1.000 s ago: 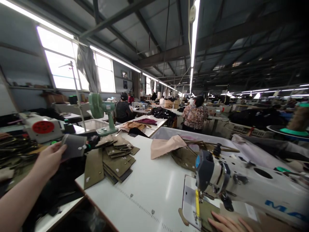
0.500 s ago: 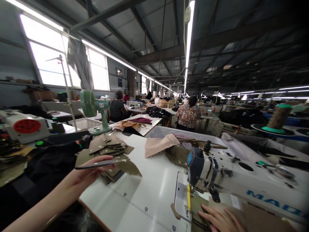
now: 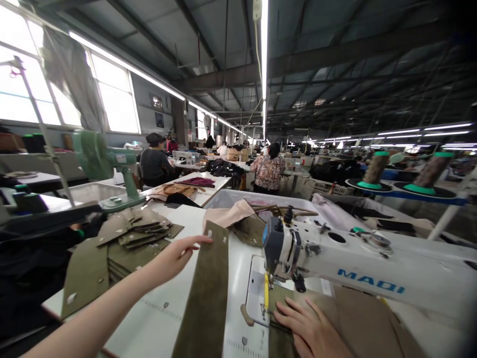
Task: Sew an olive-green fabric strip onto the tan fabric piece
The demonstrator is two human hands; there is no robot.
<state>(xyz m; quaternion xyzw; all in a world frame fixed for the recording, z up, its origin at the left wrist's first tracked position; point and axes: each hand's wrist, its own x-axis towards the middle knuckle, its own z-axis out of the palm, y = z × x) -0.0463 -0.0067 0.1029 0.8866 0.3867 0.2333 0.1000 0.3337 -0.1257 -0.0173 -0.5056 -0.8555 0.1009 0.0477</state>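
Observation:
My left hand (image 3: 175,256) holds the top edge of a long olive-green fabric strip (image 3: 206,293) that lies down the white sewing table (image 3: 164,318). My right hand (image 3: 311,330) rests flat, fingers spread, on olive fabric (image 3: 278,298) under the needle of the white sewing machine (image 3: 335,263). A tan piece (image 3: 365,323) lies under the machine's arm to the right of that hand.
A stack of cut olive pieces (image 3: 126,241) sits at the table's left. A green desk fan (image 3: 102,161) stands behind it. Pink and tan cloth (image 3: 227,216) hangs from a grey bin (image 3: 238,199). Thread cones (image 3: 374,169) stand at the right. Other workers (image 3: 266,171) sit farther back.
My left hand came from the left side with a piece, swung right, and now lays a long olive strip on the table. My right hand stays on the fabric at the needle.

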